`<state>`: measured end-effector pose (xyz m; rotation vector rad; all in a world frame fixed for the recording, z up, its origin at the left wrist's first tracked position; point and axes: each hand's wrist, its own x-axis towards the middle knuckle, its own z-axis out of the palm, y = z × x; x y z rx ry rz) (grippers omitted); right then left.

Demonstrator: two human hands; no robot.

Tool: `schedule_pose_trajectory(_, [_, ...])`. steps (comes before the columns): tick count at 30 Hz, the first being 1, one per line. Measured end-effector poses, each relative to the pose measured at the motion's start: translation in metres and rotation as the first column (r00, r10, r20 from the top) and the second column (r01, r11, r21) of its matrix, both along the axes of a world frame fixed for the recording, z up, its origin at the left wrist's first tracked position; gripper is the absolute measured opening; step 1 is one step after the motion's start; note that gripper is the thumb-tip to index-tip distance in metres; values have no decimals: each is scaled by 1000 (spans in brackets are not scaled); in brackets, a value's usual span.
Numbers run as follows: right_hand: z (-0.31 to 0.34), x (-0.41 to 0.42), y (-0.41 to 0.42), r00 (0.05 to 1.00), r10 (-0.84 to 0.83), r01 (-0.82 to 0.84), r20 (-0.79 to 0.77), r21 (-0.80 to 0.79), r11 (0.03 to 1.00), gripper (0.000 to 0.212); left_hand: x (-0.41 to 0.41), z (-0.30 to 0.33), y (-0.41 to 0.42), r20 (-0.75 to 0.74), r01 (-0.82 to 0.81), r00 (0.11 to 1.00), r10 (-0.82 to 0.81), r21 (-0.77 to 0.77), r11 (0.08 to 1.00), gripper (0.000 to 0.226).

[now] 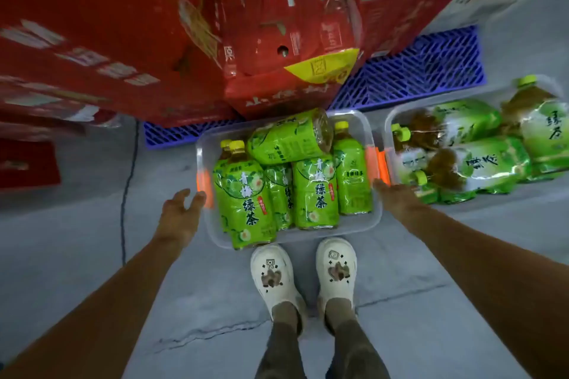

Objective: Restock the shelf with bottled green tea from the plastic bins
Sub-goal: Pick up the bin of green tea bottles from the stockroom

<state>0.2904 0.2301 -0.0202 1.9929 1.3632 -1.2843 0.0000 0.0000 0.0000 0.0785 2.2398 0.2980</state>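
Early stage: near bin (212, 234) sitting full of green tea bottles (314, 194). Left hand (180, 212) at nine o'clock, right hand (391, 194) at three, reaching; each grip spread, holding nothing.

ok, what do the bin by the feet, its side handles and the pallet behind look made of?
Clear rectangular bin: looks like translucent smooth plastic; the floor and bottles show through its walls.
Orange side handles: seemingly opaque glossy plastic, moulded clip shape.
Blue lattice pallet: likely rigid moulded plastic, uniform colour, regular open grid.
Green-labelled tea bottles: clear plastic by the look, under shiny shrink labels.
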Motion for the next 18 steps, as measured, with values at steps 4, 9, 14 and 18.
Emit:
schedule_pose_trajectory(4, [-47,-3,-3,978,-205,205,-18,-8,979,67,-2,-64,-4,60,-260,963,262,-40,965,67])
schedule_pose_trajectory(9, [-62,4,-12,968,-229,240,-104,103,965,53,-15,-96,1,239,-481,847,474,-34,876,73])
schedule_pose_trajectory(14, [-56,-6,-20,955,-277,292,-101,185,938,49,-30,-93,4,315,-517,806,502,-40,855,75])
schedule_pose_trajectory(18, [-52,-3,-38,930,-340,363,-139,199,910,59,-36,-95,2,297,-513,816,495,-21,858,78])
